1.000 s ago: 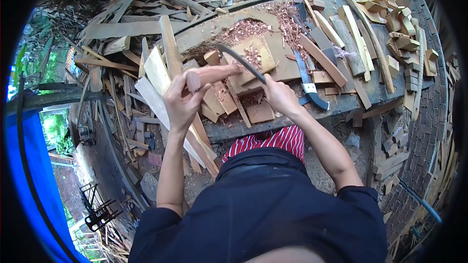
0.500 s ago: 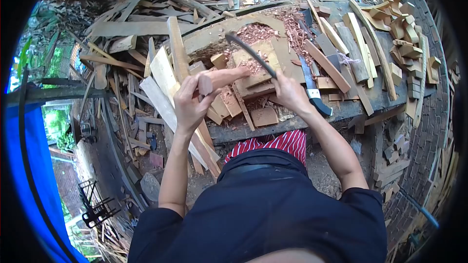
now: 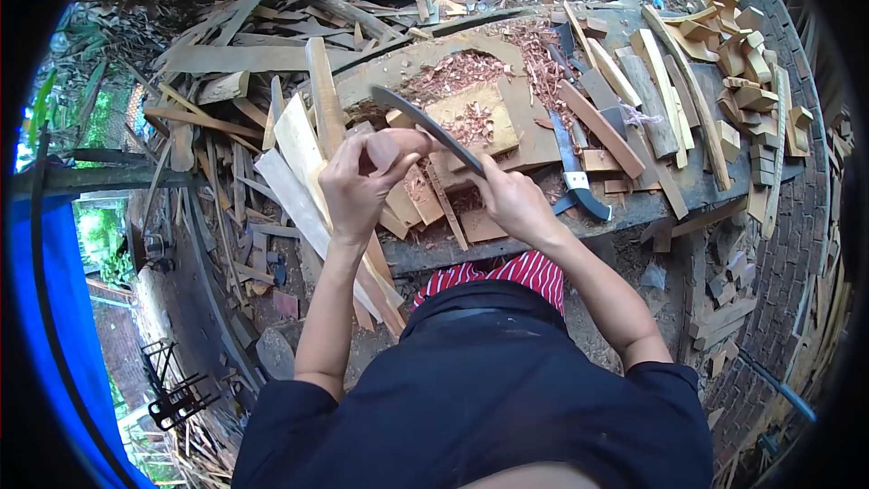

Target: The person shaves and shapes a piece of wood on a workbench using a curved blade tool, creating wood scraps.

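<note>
My left hand (image 3: 353,186) is closed around a reddish piece of wood (image 3: 384,152), its squared end facing up toward me. The wood is raised over the bench, its far end pointing right. In my right hand (image 3: 516,204) is the handle of a machete (image 3: 421,119) with a long dark blade, curved at the tip. The blade slants up to the left and overlaps the far end of the wood in this view. Below and beyond them sits a pale wooden block (image 3: 504,133) with shavings on top. The machete's handle is hidden inside my fist.
A second knife with a black and white handle (image 3: 593,204) lies right of the block. Reddish shavings (image 3: 543,68) cover the bench behind. Sticks (image 3: 652,95) and stacked cut blocks (image 3: 747,95) fill the right side. Long boards (image 3: 303,140) lean at the left.
My right hand has moved left with the machete, bringing the blade across the wood. The wood piece has tipped, so its end face shows more and its length less.
</note>
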A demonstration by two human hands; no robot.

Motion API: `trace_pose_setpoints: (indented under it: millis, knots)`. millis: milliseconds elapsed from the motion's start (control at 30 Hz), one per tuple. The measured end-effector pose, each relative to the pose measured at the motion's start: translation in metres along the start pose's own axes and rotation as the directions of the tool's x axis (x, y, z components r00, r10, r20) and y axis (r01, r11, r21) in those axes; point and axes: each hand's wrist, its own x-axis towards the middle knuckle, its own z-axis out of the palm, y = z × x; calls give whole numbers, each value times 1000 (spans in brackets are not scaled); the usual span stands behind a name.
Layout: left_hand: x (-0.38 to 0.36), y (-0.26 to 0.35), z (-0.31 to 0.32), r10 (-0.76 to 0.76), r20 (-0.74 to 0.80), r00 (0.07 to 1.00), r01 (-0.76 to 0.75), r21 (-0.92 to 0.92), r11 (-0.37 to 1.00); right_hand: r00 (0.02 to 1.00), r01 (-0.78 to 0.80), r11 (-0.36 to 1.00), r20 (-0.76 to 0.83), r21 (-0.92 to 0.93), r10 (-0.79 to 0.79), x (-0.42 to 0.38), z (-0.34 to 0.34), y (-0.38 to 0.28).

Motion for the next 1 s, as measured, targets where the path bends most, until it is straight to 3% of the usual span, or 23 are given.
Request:
trace_pose_setpoints:
  millis: [67,200,267,333,400,467,533,633,700,733,767,800,867,933,1000]
  knots:
    - [1,-2,0,-21,-12,1000,21,-18,1000,1000,1,1000,-6,25,-1,-5,1,9]
    - [3,9,3,-67,22,998,67,-18,998,996,73,996,-50,58,-70,-18,-32,-41]
    - [5,7,7,-56,7,998,56,-73,996,930,303,951,-240,67,-279,-19,-39,-53]
    - [3,3,6,-41,7,999,41,-70,997,944,272,961,-203,42,-259,-12,-29,-40]
    - [3,7,0,1,15,1000,-1,-22,1000,999,-16,993,41,-118,21,2,-10,-8]
    - [6,2,-1,-28,12,1000,28,-12,1000,995,-52,992,77,-118,61,3,1,28]
    - [0,2,3,-7,-26,1000,8,35,999,995,-54,997,83,-59,59,-9,-11,15]
    - [6,9,9,-77,-18,997,76,-63,995,977,174,977,-149,120,-156,-13,-34,-28]
    - [7,9,7,-87,-10,996,86,-95,992,981,153,982,-139,108,-137,-10,-26,-27]
    - [8,6,6,-19,-12,1000,19,-5,1000,982,144,986,-135,84,-132,-5,-21,-24]
    - [9,4,5,48,-13,999,-47,87,995,998,37,999,-53,26,-36,0,-7,-11]
    - [8,2,4,57,-24,998,-54,96,994,997,53,998,-60,27,-51,3,7,10]
    - [5,-5,4,-143,-24,989,141,-73,987,992,-125,992,27,18,124,8,25,47]
    - [7,5,12,-178,-29,984,175,-85,981,992,-121,992,36,33,120,5,18,45]
    - [10,-7,27,-91,3,996,89,-251,964,989,-138,989,50,43,136,0,18,44]
